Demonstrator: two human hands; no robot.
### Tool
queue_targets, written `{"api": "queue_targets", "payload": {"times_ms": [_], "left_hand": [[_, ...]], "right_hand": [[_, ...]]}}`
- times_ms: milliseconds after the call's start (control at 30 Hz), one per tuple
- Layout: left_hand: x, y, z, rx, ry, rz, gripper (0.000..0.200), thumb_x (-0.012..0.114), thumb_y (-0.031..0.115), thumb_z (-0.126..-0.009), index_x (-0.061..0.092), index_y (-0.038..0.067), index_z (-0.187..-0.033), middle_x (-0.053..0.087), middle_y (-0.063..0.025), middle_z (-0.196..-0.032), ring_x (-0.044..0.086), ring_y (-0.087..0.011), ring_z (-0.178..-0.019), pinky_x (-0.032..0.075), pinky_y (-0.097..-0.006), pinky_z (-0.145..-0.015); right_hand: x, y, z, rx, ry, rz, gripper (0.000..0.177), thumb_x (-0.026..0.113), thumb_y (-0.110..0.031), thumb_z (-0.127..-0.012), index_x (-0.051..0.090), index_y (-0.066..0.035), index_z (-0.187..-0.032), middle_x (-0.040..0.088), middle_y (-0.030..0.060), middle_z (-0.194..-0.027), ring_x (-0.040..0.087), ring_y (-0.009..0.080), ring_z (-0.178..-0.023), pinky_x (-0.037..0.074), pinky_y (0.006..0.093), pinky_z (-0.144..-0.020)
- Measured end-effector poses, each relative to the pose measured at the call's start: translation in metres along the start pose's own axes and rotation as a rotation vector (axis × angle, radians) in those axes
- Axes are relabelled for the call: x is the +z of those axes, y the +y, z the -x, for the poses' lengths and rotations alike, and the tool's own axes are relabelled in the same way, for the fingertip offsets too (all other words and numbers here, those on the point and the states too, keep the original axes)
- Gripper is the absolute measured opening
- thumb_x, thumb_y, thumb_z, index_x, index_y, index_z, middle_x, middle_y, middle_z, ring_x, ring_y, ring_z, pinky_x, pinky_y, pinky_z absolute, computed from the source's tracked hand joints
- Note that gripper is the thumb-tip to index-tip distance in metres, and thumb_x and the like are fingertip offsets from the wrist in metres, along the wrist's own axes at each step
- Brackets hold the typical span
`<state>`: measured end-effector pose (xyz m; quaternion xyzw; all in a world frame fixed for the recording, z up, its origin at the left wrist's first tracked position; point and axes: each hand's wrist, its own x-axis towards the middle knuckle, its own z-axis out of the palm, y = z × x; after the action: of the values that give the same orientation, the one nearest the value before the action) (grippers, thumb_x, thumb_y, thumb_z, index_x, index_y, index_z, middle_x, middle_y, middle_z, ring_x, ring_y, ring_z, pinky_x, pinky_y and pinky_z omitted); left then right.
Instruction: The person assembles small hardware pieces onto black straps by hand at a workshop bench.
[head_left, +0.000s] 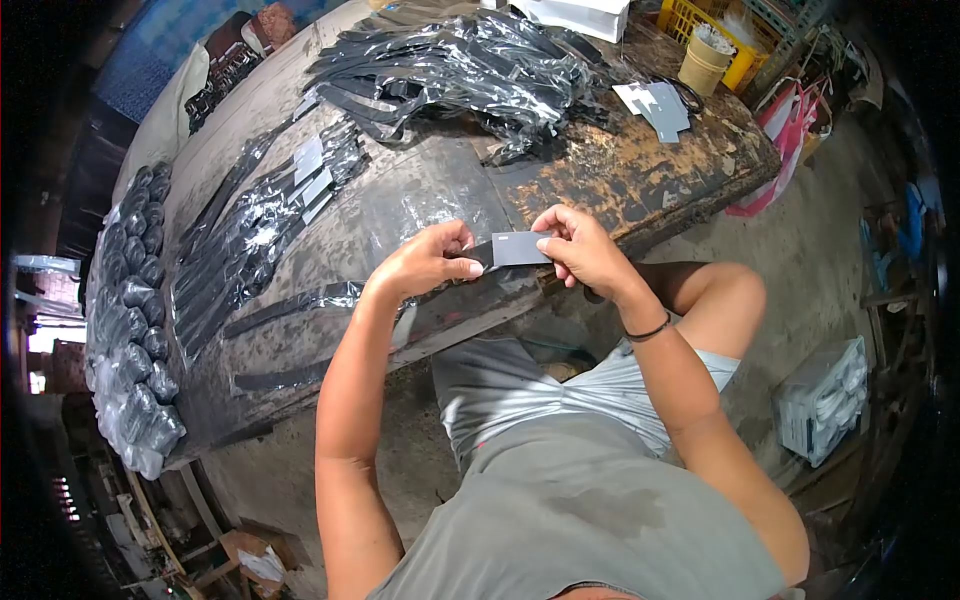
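Observation:
Near the front edge of the worn table, my left hand (428, 262) pinches the end of a black strap (483, 254) between thumb and fingers. My right hand (582, 252) grips a small grey card (517, 249) by its right end. The card's left end meets the strap end, overlapping it in this view. To the left, a plastic-wrapped strap (295, 308) lies on the table, and another black strap (285, 378) rests closer to the front edge. Beyond them is a row of wrapped black straps (250, 235) with several grey cards (312, 180) on top.
A large heap of wrapped black straps (450, 75) covers the table's far side. Loose grey cards (660, 112) lie by a tan bucket (706, 62) and yellow crate (745, 55). Coiled bundles in clear plastic (140, 300) line the left edge. A plastic-wrapped pack (822, 400) stands on the floor at right.

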<state>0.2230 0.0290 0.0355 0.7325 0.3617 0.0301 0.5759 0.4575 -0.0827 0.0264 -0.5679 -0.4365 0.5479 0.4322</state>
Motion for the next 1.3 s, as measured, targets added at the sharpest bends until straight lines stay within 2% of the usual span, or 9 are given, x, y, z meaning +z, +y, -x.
{"api": "queue_targets", "payload": {"times_ms": [200,267,367,500,600,667,1067,1167,1300], "left_hand": [[-0.001,0.012,0.007,-0.036,-0.05,0.097,0.025,0.067,0.024,-0.088,0.054,0.004,-0.097,0.064,-0.0039,-0.086,0.054,-0.0095,-0.08,0.042,-0.0265,-0.072],[0.0,0.023,0.007,-0.067,0.018,-0.132,0.026,0.06,0.029,-0.093,0.059,0.003,-0.099,0.066,-0.003,-0.084,0.055,-0.0099,-0.08,0.042,-0.0275,-0.074],[-0.001,0.033,0.007,-0.159,-0.057,-0.189,0.028,0.058,0.03,-0.094,0.062,0.003,-0.1,0.067,-0.0018,-0.081,0.055,-0.0104,-0.079,0.042,-0.0276,-0.074],[0.0,0.02,0.001,-0.096,-0.039,-0.07,0.022,0.059,0.023,-0.093,0.062,0.001,-0.094,0.067,-0.0038,-0.078,0.055,-0.0082,-0.072,0.043,-0.025,-0.066],[0.001,0.009,0.0,-0.013,-0.014,0.0,0.02,0.059,0.021,-0.092,0.062,0.001,-0.094,0.067,-0.0039,-0.078,0.055,-0.0081,-0.072,0.044,-0.0248,-0.067],[0.001,0.007,0.0,-0.015,-0.038,0.077,0.022,0.059,0.022,-0.093,0.061,0.001,-0.097,0.066,-0.0049,-0.085,0.058,-0.0097,-0.082,0.042,-0.0251,-0.075],[0.004,0.01,0.0,0.008,0.014,-0.019,0.019,0.061,0.02,-0.09,0.062,0.001,-0.095,0.06,0.0016,-0.075,0.049,-0.0068,-0.07,0.04,-0.0247,-0.063],[0.003,0.018,0.001,-0.054,0.005,0.035,0.021,0.062,0.02,-0.09,0.061,0.001,-0.099,0.06,0.0005,-0.083,0.051,-0.0081,-0.079,0.041,-0.025,-0.072],[0.001,0.015,0.001,-0.053,0.005,0.046,0.021,0.063,0.019,-0.089,0.061,0.001,-0.099,0.059,0.0011,-0.084,0.05,-0.0079,-0.078,0.041,-0.0248,-0.072]], "right_hand": [[0.0,-0.006,-0.005,0.022,-0.065,0.014,0.018,0.056,-0.008,-0.088,0.054,0.0,-0.103,0.053,0.0001,-0.072,0.05,0.004,-0.051,0.042,0.0187,-0.04],[0.001,-0.005,-0.006,0.026,-0.077,0.009,0.018,0.056,-0.008,-0.088,0.054,0.0,-0.104,0.053,0.0002,-0.071,0.05,0.0041,-0.051,0.043,0.0187,-0.04],[0.002,-0.003,-0.007,0.019,-0.085,-0.012,0.018,0.055,-0.007,-0.088,0.054,0.0,-0.104,0.052,0.0005,-0.071,0.051,0.0043,-0.052,0.044,0.0189,-0.04],[0.001,-0.002,-0.005,0.03,-0.047,0.022,0.018,0.055,-0.007,-0.087,0.054,0.001,-0.103,0.053,0.0009,-0.07,0.051,0.0049,-0.05,0.044,0.0192,-0.04],[0.0,-0.004,-0.004,0.047,-0.033,0.055,0.018,0.055,-0.007,-0.087,0.054,0.001,-0.103,0.053,0.0006,-0.07,0.05,0.0049,-0.049,0.043,0.0194,-0.039],[0.0,-0.004,-0.005,0.054,-0.039,0.064,0.018,0.055,-0.008,-0.087,0.054,0.0,-0.103,0.052,0.0003,-0.069,0.05,0.0049,-0.048,0.042,0.0195,-0.039],[0.013,-0.01,-0.018,-0.003,-0.199,0.009,0.018,0.057,-0.01,-0.089,0.053,-0.002,-0.104,0.051,-0.0019,-0.071,0.049,0.0035,-0.055,0.042,0.0181,-0.044],[0.018,-0.006,-0.021,-0.104,-0.126,0.066,0.018,0.058,-0.011,-0.086,0.054,-0.002,-0.101,0.056,0.0008,-0.073,0.053,0.0059,-0.057,0.045,0.0216,-0.046],[0.01,-0.005,-0.022,-0.097,-0.18,0.066,0.018,0.058,-0.01,-0.086,0.054,-0.002,-0.101,0.055,0.0003,-0.072,0.053,0.0056,-0.057,0.045,0.0216,-0.046]]}}
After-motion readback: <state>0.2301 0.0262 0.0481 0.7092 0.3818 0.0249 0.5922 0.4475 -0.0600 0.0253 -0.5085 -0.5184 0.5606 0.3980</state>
